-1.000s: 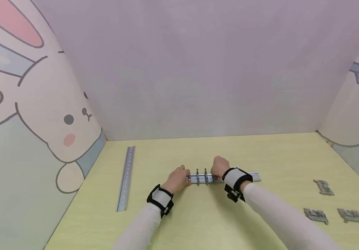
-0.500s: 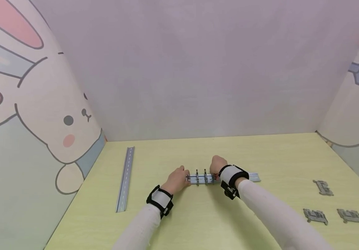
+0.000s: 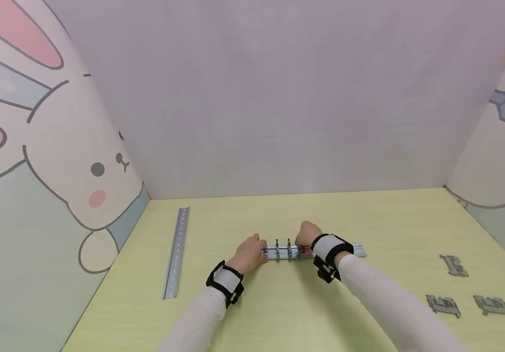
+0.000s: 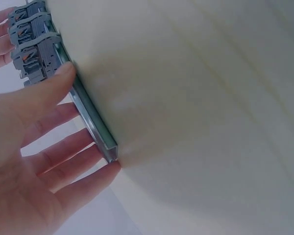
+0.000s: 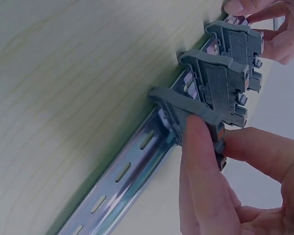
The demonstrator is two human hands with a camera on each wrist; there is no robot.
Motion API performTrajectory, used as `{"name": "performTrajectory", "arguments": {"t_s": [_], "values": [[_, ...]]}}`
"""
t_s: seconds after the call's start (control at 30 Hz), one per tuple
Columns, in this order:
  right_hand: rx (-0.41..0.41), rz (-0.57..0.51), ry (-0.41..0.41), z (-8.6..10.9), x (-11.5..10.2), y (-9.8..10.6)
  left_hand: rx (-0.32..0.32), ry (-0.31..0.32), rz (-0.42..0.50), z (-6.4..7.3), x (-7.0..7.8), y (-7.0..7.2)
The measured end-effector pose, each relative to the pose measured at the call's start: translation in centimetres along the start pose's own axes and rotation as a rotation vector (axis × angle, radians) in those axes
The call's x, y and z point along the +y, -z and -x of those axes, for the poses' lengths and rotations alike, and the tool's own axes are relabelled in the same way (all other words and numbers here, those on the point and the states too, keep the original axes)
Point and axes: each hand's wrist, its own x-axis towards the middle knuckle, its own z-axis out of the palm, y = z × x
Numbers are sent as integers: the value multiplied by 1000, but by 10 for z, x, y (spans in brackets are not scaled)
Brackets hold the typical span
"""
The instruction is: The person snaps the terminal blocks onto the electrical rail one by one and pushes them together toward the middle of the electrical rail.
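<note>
A slotted metal DIN rail (image 5: 110, 188) lies crosswise on the table ahead of me. My left hand (image 3: 248, 254) grips its left end, with the thumb (image 4: 61, 78) on one edge and fingers along the other. Two grey terminal blocks (image 5: 215, 81) (image 5: 237, 44) stand upright on the rail between my hands. My right hand (image 3: 308, 233) pinches a third grey terminal block (image 5: 179, 110) between thumb and fingers. That block sits at the rail, tilted a little compared with the other two; whether it is fully clipped on cannot be told.
Another DIN rail (image 3: 176, 254) lies lengthwise at the left of the table. Three loose grey terminal blocks (image 3: 454, 265) (image 3: 443, 305) (image 3: 493, 305) lie flat at the right. A plain wall (image 3: 296, 122) rises behind the table, and printed panels (image 3: 58, 161) flank it.
My right wrist has shifted slightly left and then back, its hand staying at the third terminal block. The left hand, the rail and the loose blocks hold their places.
</note>
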Motion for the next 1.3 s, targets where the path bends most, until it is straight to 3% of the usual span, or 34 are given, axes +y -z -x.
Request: {"name": "performTrajectory", "arguments": {"t_s": [0.17, 0.3, 0.4, 0.63, 1.0, 1.13, 1.2, 1.3], "values": [[-36, -92, -24, -6, 14, 3, -7, -3, -13, -1, 1, 0], [-77, -199, -61, 0, 14, 17, -9, 1, -22, -2, 1, 0], [-86, -213, -53, 8, 11, 28, -8, 4, -27, -2, 1, 0], [-120, -203, 42, 18, 18, 45, -14, 4, -23, -2, -1, 1], [-138, -147, 163, 20, 50, 60, -23, 5, -15, -1, -1, 3], [-123, -104, 245, 16, 71, 63, -23, 7, -21, 0, -1, 3], [-116, -102, 322, 9, 88, 62, -20, 5, -24, 0, -1, 3], [-106, -90, 340, 7, 100, 63, -15, 2, -28, 0, -1, 3]]}}
